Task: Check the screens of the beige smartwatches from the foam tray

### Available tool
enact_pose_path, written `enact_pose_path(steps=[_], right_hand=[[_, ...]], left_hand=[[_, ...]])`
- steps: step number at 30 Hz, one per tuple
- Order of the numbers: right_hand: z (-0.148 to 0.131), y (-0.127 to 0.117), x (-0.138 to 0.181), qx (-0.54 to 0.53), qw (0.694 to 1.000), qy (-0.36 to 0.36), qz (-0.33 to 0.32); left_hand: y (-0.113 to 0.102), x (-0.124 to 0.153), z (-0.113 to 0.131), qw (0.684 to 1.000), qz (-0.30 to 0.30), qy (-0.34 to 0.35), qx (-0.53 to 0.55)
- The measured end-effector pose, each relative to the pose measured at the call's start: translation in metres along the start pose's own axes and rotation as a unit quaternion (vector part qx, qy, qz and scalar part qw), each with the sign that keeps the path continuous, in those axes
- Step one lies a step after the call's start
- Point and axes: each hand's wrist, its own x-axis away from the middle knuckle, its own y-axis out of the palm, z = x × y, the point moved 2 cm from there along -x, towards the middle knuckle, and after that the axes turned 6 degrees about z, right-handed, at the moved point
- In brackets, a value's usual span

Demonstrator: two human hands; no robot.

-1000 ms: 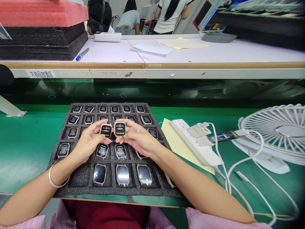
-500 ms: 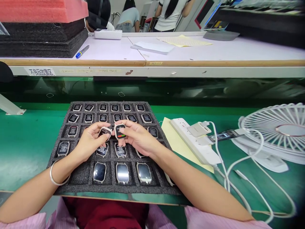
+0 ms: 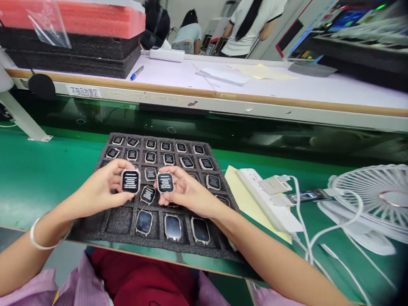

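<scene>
Watch one [image 3: 130, 182] is up in the left hand [image 3: 103, 187]. The thumb is at its bottom edge and the fingers curl around its side and top, so the hand is closed on it. Watch two [image 3: 165, 182] is in the right hand [image 3: 193, 195], held the same way, with the thumb low and the fingers around the back. The two are near each other but not touching. Both have black screens with lines of white writing, too small to read.

Under the hands is a dark gray foam tray [image 3: 143, 243] with many square holes. More watches sit in it. The back row [image 3: 165, 146] has six, and one of them is tilted. Another watch [image 3: 148, 194] lies a bit crooked in the tray, between the two hands. Close to the person, the front row has a shiny watch [image 3: 172, 227] with a watch on each side of it.

The tray is on a green table [image 3: 41, 178]. On the right is a white power strip [image 3: 270, 199], partly on yellow paper [image 3: 234, 182]. White wires [image 3: 298, 208] run near a white fan [image 3: 376, 199].

A white bracelet [image 3: 32, 235] is around the left wrist. On the shelf behind are a blue pen [image 3: 137, 73] and a pile of red and black foam [image 3: 105, 21].
</scene>
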Motion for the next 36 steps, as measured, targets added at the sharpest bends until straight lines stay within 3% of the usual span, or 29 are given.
enact_pose_path(steps=[2, 4, 6, 8, 9, 12, 16, 20, 22, 24, 27, 31, 36], right_hand=[[0.003, 0.016, 0.003, 0.048, 0.999, 0.008, -0.021], [0.003, 0.034, 0.003, 0.211, 0.975, -0.063, -0.008], [0.002, 0.055, 0.000, 0.436, 0.886, -0.158, -0.013], [0.006, 0.075, -0.007, 0.594, 0.784, -0.180, -0.006], [0.010, 0.083, -0.011, 0.641, 0.747, -0.175, -0.013], [0.022, 0.099, -0.022, 0.704, 0.694, -0.145, -0.031], [0.025, 0.103, -0.019, 0.724, 0.678, -0.122, -0.038], [0.011, 0.096, 0.017, 0.671, 0.720, -0.173, -0.025], [0.009, 0.090, 0.041, 0.656, 0.733, -0.178, -0.003], [0.012, 0.083, 0.064, 0.665, 0.728, -0.165, 0.021], [0.020, 0.071, 0.084, 0.687, 0.696, -0.199, 0.062], [0.022, 0.057, 0.083, 0.720, 0.635, -0.277, 0.026], [0.005, 0.041, 0.067, 0.663, 0.697, -0.262, 0.079]], left_hand=[[-0.023, 0.031, 0.013, 0.987, 0.006, 0.006, -0.162], [-0.039, 0.061, 0.019, 0.961, -0.013, 0.020, -0.274], [-0.050, 0.085, 0.014, 0.947, -0.022, -0.009, -0.320], [-0.054, 0.102, 0.004, 0.934, -0.031, -0.033, -0.355], [-0.054, 0.106, -0.002, 0.934, -0.029, -0.037, -0.355], [-0.053, 0.111, -0.013, 0.941, -0.028, -0.036, -0.336], [-0.051, 0.111, -0.009, 0.936, -0.009, -0.040, -0.350], [-0.038, 0.113, 0.002, 0.924, 0.032, 0.006, -0.381], [-0.021, 0.114, 0.001, 0.930, 0.005, 0.031, -0.367], [-0.003, 0.115, -0.005, 0.910, -0.044, 0.050, -0.409], [0.013, 0.113, -0.014, 0.866, -0.070, 0.091, -0.486], [0.015, 0.099, -0.014, 0.814, -0.052, 0.135, -0.563], [0.029, 0.061, -0.007, 0.856, -0.002, 0.125, -0.502]])
